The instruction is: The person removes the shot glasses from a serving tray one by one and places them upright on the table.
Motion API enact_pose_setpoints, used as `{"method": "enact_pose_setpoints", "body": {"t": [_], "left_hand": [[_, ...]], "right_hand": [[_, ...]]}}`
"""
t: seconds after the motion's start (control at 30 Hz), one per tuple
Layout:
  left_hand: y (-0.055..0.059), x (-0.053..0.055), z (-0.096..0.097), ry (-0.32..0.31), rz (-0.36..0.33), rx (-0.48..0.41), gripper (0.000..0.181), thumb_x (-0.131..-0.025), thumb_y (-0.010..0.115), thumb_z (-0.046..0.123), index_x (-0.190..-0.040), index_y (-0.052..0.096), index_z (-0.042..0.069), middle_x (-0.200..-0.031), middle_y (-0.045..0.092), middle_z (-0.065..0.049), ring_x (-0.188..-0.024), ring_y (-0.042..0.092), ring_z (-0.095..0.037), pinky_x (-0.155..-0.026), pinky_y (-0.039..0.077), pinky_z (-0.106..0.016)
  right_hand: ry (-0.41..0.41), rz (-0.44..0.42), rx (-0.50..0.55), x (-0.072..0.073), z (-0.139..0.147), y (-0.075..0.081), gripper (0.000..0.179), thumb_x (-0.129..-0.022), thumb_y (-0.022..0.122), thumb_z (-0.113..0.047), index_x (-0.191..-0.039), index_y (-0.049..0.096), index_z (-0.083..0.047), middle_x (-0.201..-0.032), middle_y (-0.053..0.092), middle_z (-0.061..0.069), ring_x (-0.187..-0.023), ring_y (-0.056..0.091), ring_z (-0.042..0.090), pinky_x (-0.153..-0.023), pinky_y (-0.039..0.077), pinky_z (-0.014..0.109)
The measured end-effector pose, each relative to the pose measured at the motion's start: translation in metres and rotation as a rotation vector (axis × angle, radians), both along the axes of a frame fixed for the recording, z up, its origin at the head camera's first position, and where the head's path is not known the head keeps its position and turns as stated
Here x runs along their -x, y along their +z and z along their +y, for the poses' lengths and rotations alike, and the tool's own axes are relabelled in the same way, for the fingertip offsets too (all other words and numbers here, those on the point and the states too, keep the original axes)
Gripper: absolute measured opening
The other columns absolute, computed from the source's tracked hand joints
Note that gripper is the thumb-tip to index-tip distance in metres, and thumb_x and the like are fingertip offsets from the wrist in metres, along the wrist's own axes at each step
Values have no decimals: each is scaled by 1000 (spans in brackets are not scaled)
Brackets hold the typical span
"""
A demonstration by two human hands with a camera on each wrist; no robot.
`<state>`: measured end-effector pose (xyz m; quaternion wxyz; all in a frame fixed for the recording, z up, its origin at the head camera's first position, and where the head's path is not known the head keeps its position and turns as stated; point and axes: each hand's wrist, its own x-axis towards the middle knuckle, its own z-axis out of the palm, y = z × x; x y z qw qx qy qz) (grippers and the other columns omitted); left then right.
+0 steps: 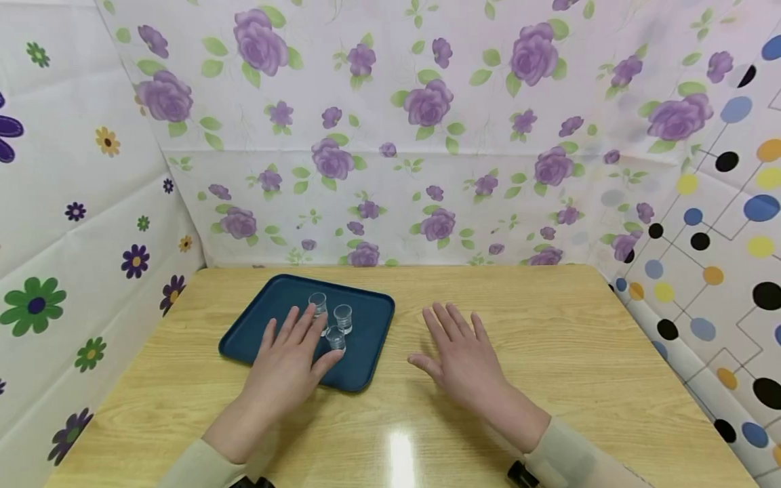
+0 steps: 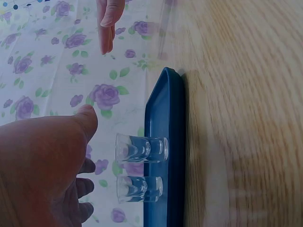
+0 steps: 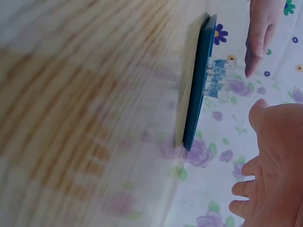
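Several small clear shot glasses (image 1: pixel 343 319) stand upright, grouped close together on a dark blue rectangular tray (image 1: pixel 362 366) at the left of the table. Over the tray's near side hovers my left hand (image 1: pixel 285 369), palm down with fingers spread, partly covering the glasses in the head view. In the left wrist view that hand stays above the glasses (image 2: pixel 142 148), apart from them. To the right of the tray, my right hand (image 1: pixel 468 367) hangs above the bare wood, fingers extended and holding nothing. The right wrist view shows the tray (image 3: pixel 195 94) edge-on.
The light wood table (image 1: pixel 549 339) carries the tray. A cloth with purple roses (image 1: pixel 430 103) hangs behind it, a flowered cloth (image 1: pixel 73 271) on the left and a dotted cloth (image 1: pixel 720 257) on the right.
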<state>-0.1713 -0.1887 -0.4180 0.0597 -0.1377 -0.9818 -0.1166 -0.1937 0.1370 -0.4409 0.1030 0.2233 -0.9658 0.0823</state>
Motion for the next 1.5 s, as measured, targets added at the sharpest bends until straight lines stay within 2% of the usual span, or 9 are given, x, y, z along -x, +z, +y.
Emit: {"method": "enact_pose_setpoints", "body": {"t": [0.3, 0.57, 0.73, 1.1, 1.33, 1.5], "left_hand": [[-2, 0, -6, 15, -2, -2, 80, -113, 56, 58, -173, 37, 9, -180, 27, -18, -168, 13, -43, -131, 8, -75], [-3, 0, -13, 30, -1, -7, 80, -114, 57, 57, -173, 37, 8, -180, 27, -18, -168, 14, -44, -131, 10, -75], [-2, 3, -17, 28, 2, -13, 81, -113, 57, 57, -173, 37, 6, -179, 27, -19, -167, 14, -44, -131, 10, -75], [-8, 9, -29, 65, -23, -12, 86, -113, 49, 64, -173, 35, 4, -180, 24, -20, -167, 12, -46, -131, 7, -75], [-8, 11, -36, 74, 4, -3, 82, -114, 53, 59, -172, 38, 2, -179, 27, -22, -167, 15, -48, -131, 8, -75], [-10, 12, -42, 88, -11, -4, 82, -114, 55, 57, -171, 38, 1, -178, 27, -23, -166, 16, -49, -130, 8, -76]], "right_hand": [[7, 20, -8, 5, -4, 0, 89, -110, 52, -68, -174, 35, -9, -178, 34, 15, -166, 27, 38, -132, 22, 69], [29, -8, 12, 7, -12, 0, 89, -110, 52, -68, -175, 34, -10, -179, 32, 15, -166, 27, 38, -132, 21, 68], [17, -13, -17, 8, -15, 1, 89, -110, 54, -67, -175, 34, -11, -179, 32, 14, -166, 26, 36, -133, 21, 67], [20, -49, -39, 7, -23, 0, 89, -110, 52, -68, -176, 32, -11, -180, 30, 13, -167, 24, 35, -133, 20, 67], [30, -53, -53, 9, -30, -4, 91, -109, 50, -71, -176, 33, -12, -180, 29, 12, -167, 25, 34, -133, 22, 66], [35, -58, -82, 10, -36, -5, 91, -108, 52, -71, -175, 33, -12, -180, 31, 11, -167, 26, 33, -133, 23, 66]]}}
